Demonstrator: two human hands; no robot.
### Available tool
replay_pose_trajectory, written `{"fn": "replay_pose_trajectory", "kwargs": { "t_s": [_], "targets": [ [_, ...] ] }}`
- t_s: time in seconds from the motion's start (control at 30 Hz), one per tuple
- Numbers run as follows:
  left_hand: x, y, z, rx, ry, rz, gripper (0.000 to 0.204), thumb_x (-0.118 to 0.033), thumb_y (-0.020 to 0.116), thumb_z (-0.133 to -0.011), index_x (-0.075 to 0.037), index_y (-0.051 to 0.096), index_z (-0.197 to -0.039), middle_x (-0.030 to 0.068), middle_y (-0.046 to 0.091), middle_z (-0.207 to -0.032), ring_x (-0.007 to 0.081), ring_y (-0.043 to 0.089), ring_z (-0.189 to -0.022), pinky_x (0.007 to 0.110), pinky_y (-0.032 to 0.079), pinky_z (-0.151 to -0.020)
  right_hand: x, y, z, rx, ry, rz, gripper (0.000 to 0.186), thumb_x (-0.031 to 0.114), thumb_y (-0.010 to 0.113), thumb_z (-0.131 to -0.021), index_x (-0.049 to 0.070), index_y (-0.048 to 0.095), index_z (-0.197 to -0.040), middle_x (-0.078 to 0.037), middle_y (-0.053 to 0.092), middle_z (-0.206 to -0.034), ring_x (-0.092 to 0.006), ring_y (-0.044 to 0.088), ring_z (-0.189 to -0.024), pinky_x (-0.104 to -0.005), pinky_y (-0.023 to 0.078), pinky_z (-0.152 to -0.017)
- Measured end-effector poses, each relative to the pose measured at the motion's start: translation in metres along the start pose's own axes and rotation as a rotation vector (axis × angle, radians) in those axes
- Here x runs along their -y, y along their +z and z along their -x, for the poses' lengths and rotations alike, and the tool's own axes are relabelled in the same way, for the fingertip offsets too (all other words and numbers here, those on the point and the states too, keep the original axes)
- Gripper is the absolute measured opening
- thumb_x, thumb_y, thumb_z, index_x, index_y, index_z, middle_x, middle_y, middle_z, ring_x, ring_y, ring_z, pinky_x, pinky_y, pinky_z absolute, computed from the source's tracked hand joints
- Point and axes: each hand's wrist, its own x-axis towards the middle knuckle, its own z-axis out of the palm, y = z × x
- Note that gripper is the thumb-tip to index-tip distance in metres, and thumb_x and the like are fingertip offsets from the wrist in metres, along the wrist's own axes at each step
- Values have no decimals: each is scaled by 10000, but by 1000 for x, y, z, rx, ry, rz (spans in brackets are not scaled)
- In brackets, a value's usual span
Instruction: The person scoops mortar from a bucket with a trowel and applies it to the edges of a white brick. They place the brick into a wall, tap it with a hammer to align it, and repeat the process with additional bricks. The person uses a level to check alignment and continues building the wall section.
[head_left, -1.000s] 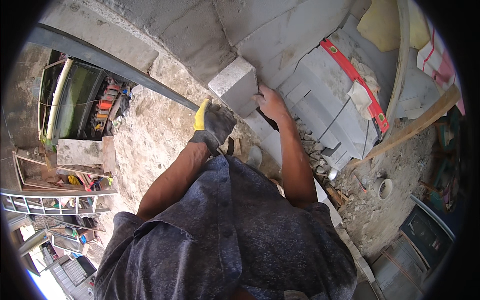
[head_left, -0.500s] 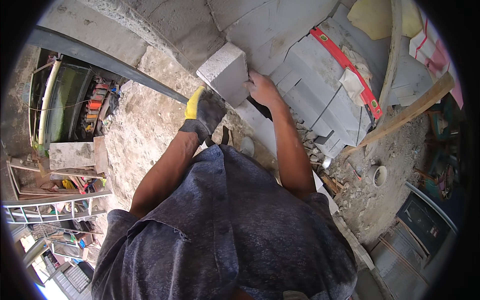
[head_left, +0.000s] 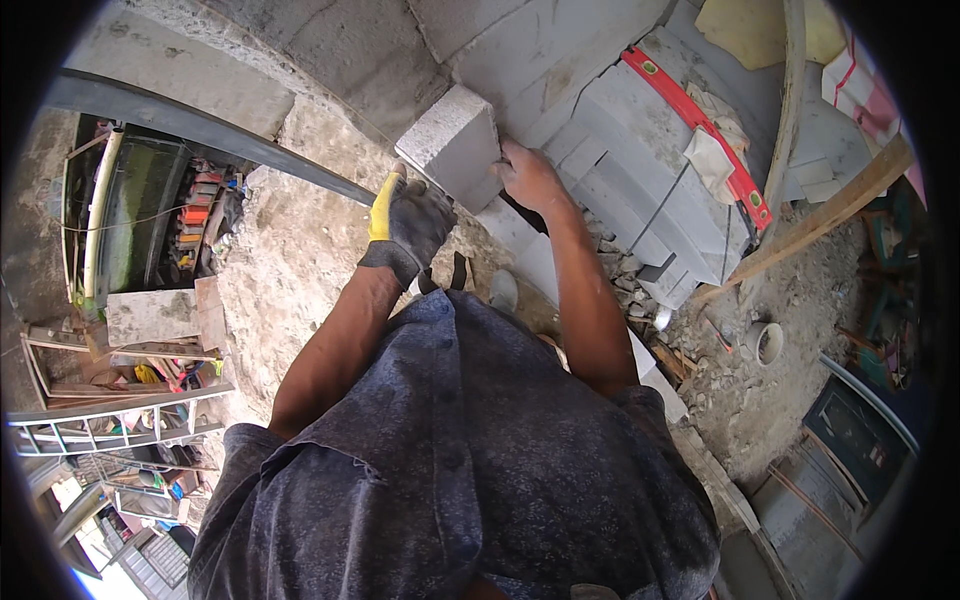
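Your left hand (head_left: 412, 222), in a dark work glove with a yellow cuff edge, presses against the lower left face of the pale grey rectangular concrete block (head_left: 455, 145), fingers curled up along its edge. Your right hand (head_left: 528, 178) is bare and sits on the block's lower right corner, fingers wrapped onto its side, so the block is held between both hands. The block is tilted, its broad face turned toward you, and it sits against the grey block wall (head_left: 520, 50) just above it. To the right of the block lies a stack of pale grey blocks (head_left: 640, 160), and a long red spirit level (head_left: 700, 135) rests across that stack with a crumpled light cloth (head_left: 712, 150) beside it. Left of the block, a dark metal beam (head_left: 200, 125) runs slantwise, ending near your gloved hand. Below the block, past your arms, is rough rubble-strewn ground (head_left: 290, 250). Further right of the stack, a wooden plank (head_left: 820, 210) leans across the rubble.
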Motion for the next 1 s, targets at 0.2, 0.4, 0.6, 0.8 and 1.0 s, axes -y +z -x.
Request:
{"fn": "replay_pose_trajectory", "kwargs": {
  "t_s": [0.2,0.4,0.6,0.8,1.0],
  "targets": [
    [9,10,3,-12,62,-64,729,-662,377,-1012,-94,450,-1463,119,530,-1412,313,514,-1244,478,389,-1051,-3,2,-1,-16,-18,-28,287,228,661,-932,-1,606,-1096,-295,664,-1048,-500,608,-1048,-530,487,-875],
    [17,10,8,29,68,-91,811,-732,429,-967,-124,396,-1503,94,474,-1472,275,482,-1291,456,370,-1072,-12,9,-1,-36,-27,-69,287,209,663,-932,-3,592,-1111,-289,670,-1031,-504,610,-1034,-532,488,-871],
    [20,-16,-3,82,124,-216,669,-678,504,-966,-179,514,-1410,40,591,-1306,171,573,-1029,381,461,-928,-10,11,-1,-28,-8,-108,274,197,660,-931,-2,588,-1105,-295,665,-1035,-508,604,-1032,-539,491,-854],
    [17,-6,1,75,86,-204,630,-653,525,-971,-186,522,-1395,32,591,-1290,156,567,-999,367,468,-898,-2,7,2,-42,-21,-53,275,209,656,-929,0,592,-1096,-292,665,-1041,-502,603,-1040,-543,485,-867],
    [8,-2,11,25,124,-236,519,-613,573,-971,-196,556,-1280,63,571,-1294,222,544,-1137,447,427,-1005,2,0,1,7,19,-13,270,201,656,-929,-5,598,-1094,-290,665,-1054,-497,602,-1051,-538,481,-877]
  ]
}}
